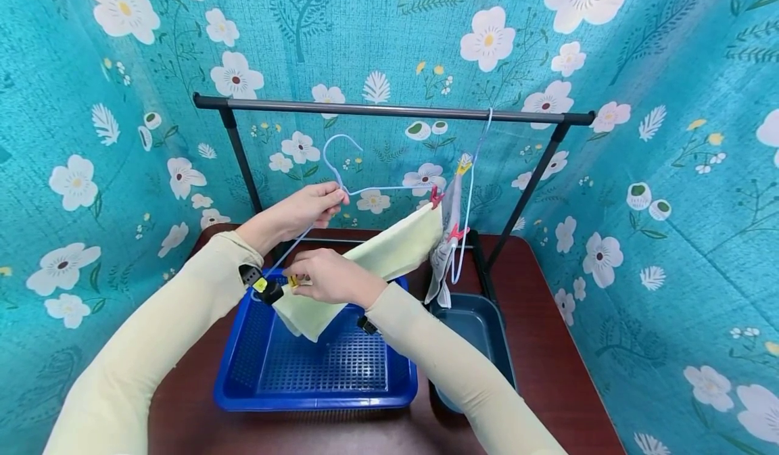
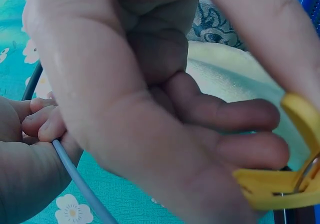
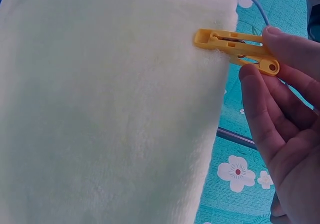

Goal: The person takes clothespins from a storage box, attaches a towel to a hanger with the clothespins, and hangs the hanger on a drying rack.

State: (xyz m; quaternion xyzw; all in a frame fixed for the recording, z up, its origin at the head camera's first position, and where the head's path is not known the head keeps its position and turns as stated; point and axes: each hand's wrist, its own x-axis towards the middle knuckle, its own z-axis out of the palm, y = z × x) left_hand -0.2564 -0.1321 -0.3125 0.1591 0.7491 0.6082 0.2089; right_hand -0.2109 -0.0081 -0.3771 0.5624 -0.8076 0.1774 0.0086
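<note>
My left hand [image 1: 310,208] grips a light-blue wire hanger [image 1: 389,188] at its neck, its hook standing up free of the rod. A pale yellow towel [image 1: 395,242] hangs along the hanger's lower side. A red clothespin [image 1: 435,198] clips the towel's right end to the hanger. At the towel's left corner, my right hand [image 1: 331,276] pinches a yellow clothespin [image 3: 235,44] between thumb and fingers. The clothespin's jaws lie over the towel's edge in the right wrist view. In the left wrist view the yellow clothespin [image 2: 275,194] shows close beside the fingers.
A dark rack with a horizontal rod [image 1: 389,109] stands behind. On its right hangs another blue hanger [image 1: 470,205] with a grey patterned cloth [image 1: 443,262], clipped by a yellow and a red clothespin. Below are a blue basket [image 1: 316,401] and a dark tray [image 1: 505,353] on a brown table [image 1: 548,374].
</note>
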